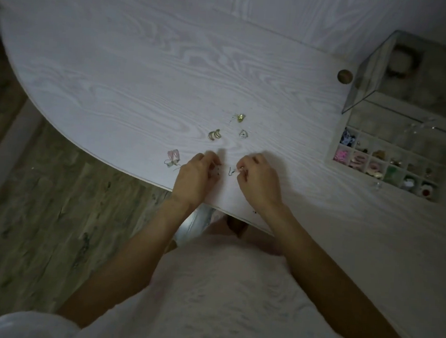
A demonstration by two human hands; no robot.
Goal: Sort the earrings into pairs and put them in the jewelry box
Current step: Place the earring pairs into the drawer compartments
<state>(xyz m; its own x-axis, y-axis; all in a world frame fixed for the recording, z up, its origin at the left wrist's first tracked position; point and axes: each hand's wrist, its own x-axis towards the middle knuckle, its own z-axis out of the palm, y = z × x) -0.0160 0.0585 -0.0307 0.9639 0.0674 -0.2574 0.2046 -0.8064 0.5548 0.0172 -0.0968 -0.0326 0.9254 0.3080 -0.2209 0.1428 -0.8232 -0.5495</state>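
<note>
White woodgrain bench [133,78]: right hand [259,182] grip pinching hook earring [233,171], left hand [195,174] grip curled (contents unclear); jewelry box [392,143] well right.

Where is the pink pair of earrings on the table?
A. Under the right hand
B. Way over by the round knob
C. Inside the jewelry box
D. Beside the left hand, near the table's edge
D: the pink earrings lie on the table just outside the left hand, close to the near edge, far from the jewelry box.
</note>
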